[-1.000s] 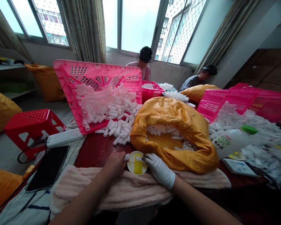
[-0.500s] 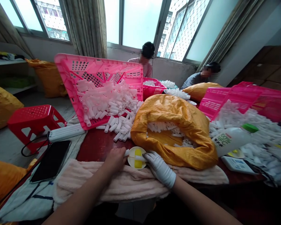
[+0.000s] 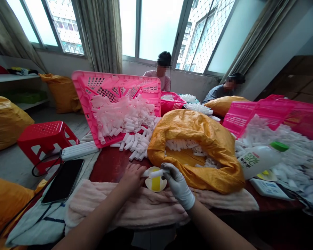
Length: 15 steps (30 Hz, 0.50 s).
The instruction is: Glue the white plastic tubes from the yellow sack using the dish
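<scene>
Well, white tubes point(image 3: 158, 173) (contact unclear)

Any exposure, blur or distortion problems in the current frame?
Head view: the middle window glows near white, while the boxes at far right sink into shadow; head view: the window frames lean, possibly from wide-angle distortion or camera tilt; head view: the white tubes between the left hand and right hand look soft, their fine detail unclear.

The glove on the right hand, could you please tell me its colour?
The glove is mostly white; the head view shows it best.
</scene>
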Tool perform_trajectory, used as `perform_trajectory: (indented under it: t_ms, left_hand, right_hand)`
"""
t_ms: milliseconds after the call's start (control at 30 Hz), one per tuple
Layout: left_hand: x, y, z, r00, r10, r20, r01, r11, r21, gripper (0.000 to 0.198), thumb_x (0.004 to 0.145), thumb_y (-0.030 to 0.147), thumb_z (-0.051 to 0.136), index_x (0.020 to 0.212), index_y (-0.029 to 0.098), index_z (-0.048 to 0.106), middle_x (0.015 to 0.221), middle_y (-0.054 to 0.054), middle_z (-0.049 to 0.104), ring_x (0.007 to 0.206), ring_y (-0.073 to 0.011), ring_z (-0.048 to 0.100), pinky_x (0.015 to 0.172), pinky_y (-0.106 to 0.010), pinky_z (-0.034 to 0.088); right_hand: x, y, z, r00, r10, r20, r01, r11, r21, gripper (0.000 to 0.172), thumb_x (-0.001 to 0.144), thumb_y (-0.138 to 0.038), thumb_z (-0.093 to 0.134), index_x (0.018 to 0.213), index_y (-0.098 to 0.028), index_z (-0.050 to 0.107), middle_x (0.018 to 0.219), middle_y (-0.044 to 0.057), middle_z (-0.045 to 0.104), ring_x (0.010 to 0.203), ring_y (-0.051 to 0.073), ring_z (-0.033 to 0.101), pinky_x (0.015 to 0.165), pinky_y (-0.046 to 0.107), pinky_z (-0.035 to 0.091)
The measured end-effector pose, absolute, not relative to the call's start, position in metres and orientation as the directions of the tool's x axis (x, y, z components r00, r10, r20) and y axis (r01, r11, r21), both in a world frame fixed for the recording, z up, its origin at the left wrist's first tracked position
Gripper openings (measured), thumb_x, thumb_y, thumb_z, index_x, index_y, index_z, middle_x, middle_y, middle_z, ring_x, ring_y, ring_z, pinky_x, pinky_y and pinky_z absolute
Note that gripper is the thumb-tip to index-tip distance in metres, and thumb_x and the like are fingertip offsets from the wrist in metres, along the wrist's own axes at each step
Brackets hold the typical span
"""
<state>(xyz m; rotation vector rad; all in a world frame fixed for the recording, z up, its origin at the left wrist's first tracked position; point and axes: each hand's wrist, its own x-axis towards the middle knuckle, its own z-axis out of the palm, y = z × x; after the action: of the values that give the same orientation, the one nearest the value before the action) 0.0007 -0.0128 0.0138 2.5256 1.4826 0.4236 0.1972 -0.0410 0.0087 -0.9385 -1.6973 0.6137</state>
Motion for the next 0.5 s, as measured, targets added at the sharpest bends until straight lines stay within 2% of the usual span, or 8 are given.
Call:
perform_trajectory:
  t_ms: [67,167,233,300,367,433,500]
  left_hand:
    - [0.001,-0.016,0.019,0.515,0.849,0.12,0.765,-0.519,0.381,0.021,0.08,0.037,0.046,0.093,0.022,0.053,0.089,-0.002,0.06,0.087,-0.0175,0.053,0.079,-0.029,0.037]
    - [0.008,-0.024,0.024,0.587,0.806,0.07,0.693,-0.545,0.472,0.022,0.081,0.041,0.044,0.09,0.022,0.051,0.082,0.001,0.061,0.076,-0.0143,0.056,0.066,-0.023,0.039]
    - [0.016,-0.03,0.025,0.584,0.809,0.065,0.714,-0.55,0.433,0.023,0.082,0.041,0.042,0.086,0.021,0.052,0.079,-0.001,0.061,0.074,-0.0151,0.057,0.063,-0.023,0.038]
    - [0.025,-0.035,0.025,0.543,0.837,0.069,0.779,-0.532,0.333,0.025,0.082,0.04,0.041,0.083,0.019,0.053,0.077,-0.004,0.062,0.075,-0.0179,0.057,0.063,-0.025,0.038]
    - [0.033,-0.038,0.025,0.504,0.863,0.046,0.826,-0.497,0.266,0.028,0.082,0.04,0.04,0.083,0.016,0.055,0.076,-0.007,0.062,0.073,-0.0199,0.058,0.063,-0.027,0.038]
    - [0.037,-0.04,0.024,0.512,0.859,-0.012,0.82,-0.485,0.305,0.03,0.082,0.042,0.04,0.084,0.016,0.056,0.075,-0.007,0.062,0.071,-0.0195,0.058,0.061,-0.026,0.037]
    - [0.038,-0.042,0.026,0.563,0.822,-0.081,0.758,-0.475,0.448,0.033,0.08,0.047,0.041,0.083,0.017,0.056,0.076,-0.005,0.062,0.069,-0.0174,0.057,0.057,-0.023,0.036]
  right_hand:
    - [0.196,-0.041,0.017,-0.059,0.876,0.479,0.164,0.482,-0.861,0.021,0.086,-0.02,0.044,0.106,-0.025,0.046,0.097,0.004,0.055,0.07,0.011,0.058,0.06,0.023,0.05]
    - [0.197,-0.046,0.033,-0.218,0.834,0.507,0.201,0.547,-0.813,0.017,0.082,-0.019,0.051,0.098,-0.023,0.053,0.099,0.004,0.056,0.091,0.016,0.056,0.079,0.029,0.047]
    - [0.198,-0.047,0.04,-0.308,0.822,0.479,0.28,0.56,-0.78,0.016,0.08,-0.022,0.053,0.096,-0.021,0.055,0.101,0.005,0.056,0.098,0.018,0.053,0.085,0.031,0.043]
    - [0.197,-0.046,0.039,-0.252,0.895,0.368,0.379,0.441,-0.814,0.015,0.083,-0.03,0.048,0.087,-0.018,0.056,0.086,0.004,0.059,0.081,0.016,0.056,0.072,0.027,0.047]
    - [0.195,-0.045,0.031,-0.114,0.963,0.242,0.453,0.267,-0.85,0.028,0.085,-0.038,0.042,0.07,-0.017,0.052,0.063,0.0,0.053,0.058,0.012,0.052,0.053,0.023,0.043]
    - [0.191,-0.046,0.022,-0.041,0.979,0.201,0.466,0.197,-0.863,0.037,0.085,-0.042,0.038,0.058,-0.018,0.044,0.052,-0.003,0.044,0.047,0.01,0.043,0.044,0.021,0.037]
    - [0.186,-0.049,0.017,-0.052,0.966,0.253,0.453,0.249,-0.856,0.037,0.086,-0.042,0.036,0.059,-0.018,0.043,0.052,-0.003,0.044,0.047,0.01,0.044,0.045,0.021,0.037]
